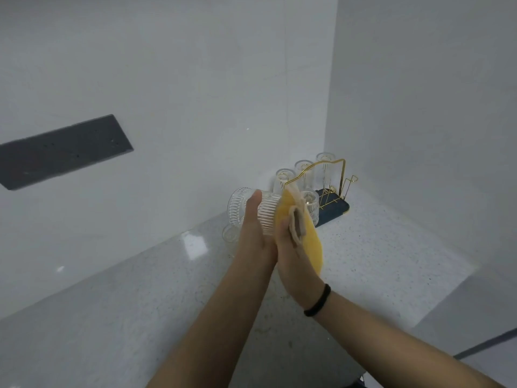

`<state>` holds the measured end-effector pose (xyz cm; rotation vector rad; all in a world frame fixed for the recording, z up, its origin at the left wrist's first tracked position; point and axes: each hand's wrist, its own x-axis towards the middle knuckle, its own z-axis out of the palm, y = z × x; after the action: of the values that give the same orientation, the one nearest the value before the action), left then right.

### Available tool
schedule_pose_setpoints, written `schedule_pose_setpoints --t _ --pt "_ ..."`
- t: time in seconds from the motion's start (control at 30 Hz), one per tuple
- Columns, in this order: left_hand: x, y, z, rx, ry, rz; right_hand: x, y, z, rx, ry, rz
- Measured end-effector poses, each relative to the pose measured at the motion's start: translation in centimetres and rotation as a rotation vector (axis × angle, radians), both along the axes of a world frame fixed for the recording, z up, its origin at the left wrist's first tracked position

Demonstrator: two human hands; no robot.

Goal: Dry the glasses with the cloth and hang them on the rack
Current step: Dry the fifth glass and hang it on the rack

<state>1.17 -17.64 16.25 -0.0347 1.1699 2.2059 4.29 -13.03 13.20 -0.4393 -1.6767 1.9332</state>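
The left hand curls its grip round a ribbed glass, held sideways in the air above the counter. The right hand holds the yellow cloth against the glass end.

The glass could slip and break, I think, because it may be wet and smooth.

Count: four glasses hang upside down on the gold rack, at 2 o'clock from the hands. One more glass stands on the counter at 10 o'clock. One is held, so six glasses. One cloth, one rack.
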Motion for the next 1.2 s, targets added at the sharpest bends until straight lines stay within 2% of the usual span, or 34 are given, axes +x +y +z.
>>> schedule_pose_setpoints --t 0.07,0.13,0.27,0.37,0.5,0.6,0.67,0.8,0.83,0.87,0.93,1.0,1.07,1.13,1.2 --pt "0.1 -0.2 0.2 0.05 -0.07 -0.011 -0.5 0.2 0.0 0.059 0.02 -0.034" --pt "-0.2 0.0 0.2 0.135 -0.101 -0.041 -1.2 1.4 1.3 -0.097 0.076 -0.031" --pt "-1.6 -1.1 -1.0 0.118 -0.028 -0.123 -1.1 4.4 2.7 -0.15 -0.114 0.214" --pt "-2.0 -2.5 -1.6 -0.037 0.135 -0.183 -0.5 6.1 3.2 -0.203 -0.186 0.281" --pt "-1.6 -3.1 -2.3 -0.149 0.374 -0.229 -0.6 5.6 3.6 -0.11 -0.116 0.274" --pt "-1.2 -3.2 -2.2 -0.157 0.441 -0.3 -1.1 4.7 3.2 0.217 -0.135 0.124" --pt "-1.1 -3.3 -2.3 -0.109 0.341 -0.347 -1.3 4.8 2.6 0.27 -0.063 0.035" --pt "-0.5 -3.6 -2.9 0.104 0.025 -0.521 -1.4 5.7 1.2 -0.099 0.004 0.044" --pt "-0.4 -3.5 -3.0 0.121 -0.015 -0.536 -1.4 5.9 1.1 -0.095 0.007 0.031" --pt "-0.6 -3.6 -3.2 0.102 -0.01 -0.537 -1.5 5.9 1.2 -0.012 0.002 -0.009" --pt "-0.7 -3.6 -3.2 -0.069 0.094 -0.433 -1.7 6.1 1.5 0.241 -0.021 -0.147" --pt "-0.3 -3.3 -3.4 -0.303 0.307 -0.264 -1.9 6.4 1.9 0.45 -0.091 -0.277" --pt "0.4 -2.6 -3.9 -0.411 0.497 -0.148 -1.9 6.5 2.2 0.522 -0.153 -0.356" --pt "0.5 -2.1 -4.1 -0.342 0.412 -0.12 -1.8 6.3 2.2 0.496 -0.118 -0.352" --pt "0.5 -2.2 -3.6 -0.071 0.123 -0.261 -1.2 6.2 2.1 0.344 0.036 -0.281"
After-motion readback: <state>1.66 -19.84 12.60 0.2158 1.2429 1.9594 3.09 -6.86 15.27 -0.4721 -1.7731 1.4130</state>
